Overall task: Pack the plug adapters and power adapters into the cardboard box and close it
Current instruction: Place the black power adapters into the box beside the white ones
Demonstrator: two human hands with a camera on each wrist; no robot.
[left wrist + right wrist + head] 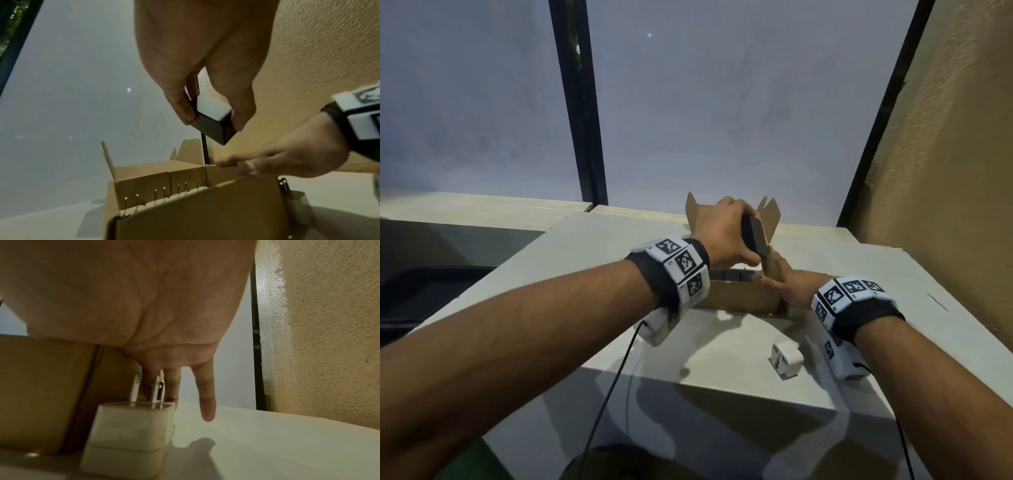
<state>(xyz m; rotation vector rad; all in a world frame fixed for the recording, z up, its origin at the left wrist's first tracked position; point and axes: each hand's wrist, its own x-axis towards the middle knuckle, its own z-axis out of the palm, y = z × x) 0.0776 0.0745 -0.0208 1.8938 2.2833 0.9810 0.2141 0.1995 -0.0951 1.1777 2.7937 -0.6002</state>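
My left hand (726, 236) raised, grip pinching between fingers and thumb, my right hand (789, 286) lower, thumb and forefinger pinching, little finger (207, 404) straight

No readable words, brand names or numbers show anywhere. The only markings are black-and-white coded squares on the wristbands (678, 270) behind each hand, and dark print on the white adapter (786, 359), too small to read.

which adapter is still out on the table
The white adapter standing prongs-up near the right hand; the black adapter is held, the others sit boxed.
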